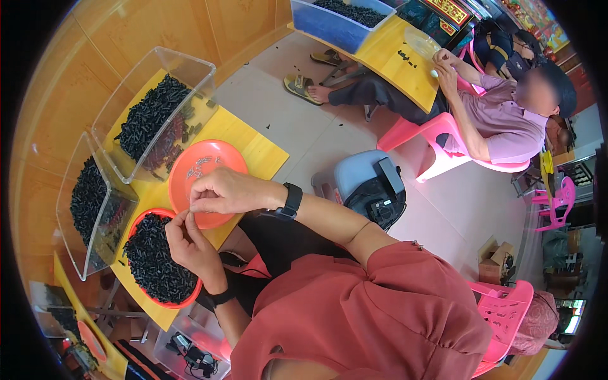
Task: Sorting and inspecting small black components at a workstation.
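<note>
My right hand (221, 190) hangs over an orange plate (233, 155), thumb and fingers pinched together. My left hand (195, 250) meets it fingertip to fingertip at the plate's near left edge, also in a pinch. Whatever lies between the fingertips is too small to make out. On the plate is a scatter of small, thin metallic pieces (201, 166). Beside my left hand, an orange bowl is heaped with short black tubular parts (158, 263).
Two clear plastic bins (206, 69) (81, 253) of similar black parts stand on the yellow table (263, 149). A lidded blue-grey container (361, 171) sits on the floor to the right. Beyond, a co-worker (506, 126) sits at another yellow table (392, 50) with a blue bin (335, 28).
</note>
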`<state>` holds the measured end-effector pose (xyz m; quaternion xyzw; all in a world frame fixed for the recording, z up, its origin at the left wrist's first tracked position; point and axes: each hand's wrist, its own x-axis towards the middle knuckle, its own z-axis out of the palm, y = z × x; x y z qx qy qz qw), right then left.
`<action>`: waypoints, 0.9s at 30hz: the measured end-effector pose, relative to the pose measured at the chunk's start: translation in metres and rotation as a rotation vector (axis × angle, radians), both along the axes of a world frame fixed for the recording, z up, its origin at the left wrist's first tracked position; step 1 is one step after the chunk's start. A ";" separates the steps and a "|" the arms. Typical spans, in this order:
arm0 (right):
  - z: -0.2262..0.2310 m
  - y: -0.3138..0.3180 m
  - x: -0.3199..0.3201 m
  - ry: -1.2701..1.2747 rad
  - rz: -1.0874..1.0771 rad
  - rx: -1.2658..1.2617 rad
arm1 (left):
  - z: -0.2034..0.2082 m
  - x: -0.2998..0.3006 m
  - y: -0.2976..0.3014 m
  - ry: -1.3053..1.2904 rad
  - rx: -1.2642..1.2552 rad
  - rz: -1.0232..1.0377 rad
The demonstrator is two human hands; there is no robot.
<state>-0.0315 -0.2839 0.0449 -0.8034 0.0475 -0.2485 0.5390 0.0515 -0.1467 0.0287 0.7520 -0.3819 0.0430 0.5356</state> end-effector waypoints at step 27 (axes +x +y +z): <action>-0.025 -0.010 -0.007 0.172 0.199 0.710 | 0.002 -0.016 -0.009 -0.118 0.108 0.022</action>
